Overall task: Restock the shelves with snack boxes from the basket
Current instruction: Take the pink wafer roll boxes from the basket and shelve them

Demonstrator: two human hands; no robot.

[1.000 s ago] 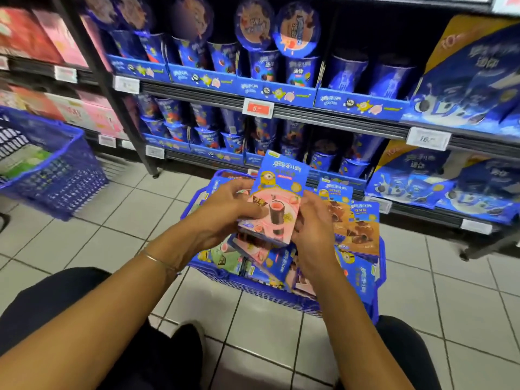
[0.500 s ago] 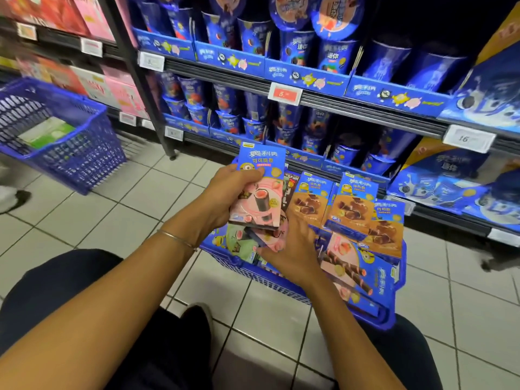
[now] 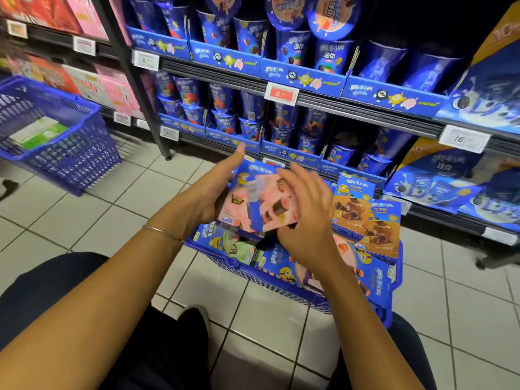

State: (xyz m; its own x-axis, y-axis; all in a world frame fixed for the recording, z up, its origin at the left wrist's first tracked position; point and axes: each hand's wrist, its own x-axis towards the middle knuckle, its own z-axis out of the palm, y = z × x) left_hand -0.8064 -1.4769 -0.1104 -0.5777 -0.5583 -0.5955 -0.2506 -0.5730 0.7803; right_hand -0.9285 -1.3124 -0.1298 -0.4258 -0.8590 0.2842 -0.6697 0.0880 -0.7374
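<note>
A blue basket [image 3: 284, 280] on the floor in front of me holds several snack boxes: brown ones [image 3: 354, 212] upright at the right, a green one [image 3: 235, 244] lying at the left. My left hand [image 3: 209, 197] holds a pink-and-blue snack box [image 3: 237, 199] above the basket, its fingers stretched up along the box's left edge. My right hand [image 3: 308, 218] grips a second pink box [image 3: 274, 211], blurred, and lays it over the first. The shelf [image 3: 351, 106] behind is stocked with blue snack cups.
A second blue basket [image 3: 60, 160] with green and white packs stands on the tiled floor at the left. Red and pink boxes fill the left shelving past a black upright post [image 3: 140, 88]. Large blue bags [image 3: 439, 190] lie on the low shelf at the right.
My right hand has come up out of the basket with a second pink box and brought it against the box in my left hand. The view has drifted slightly.
</note>
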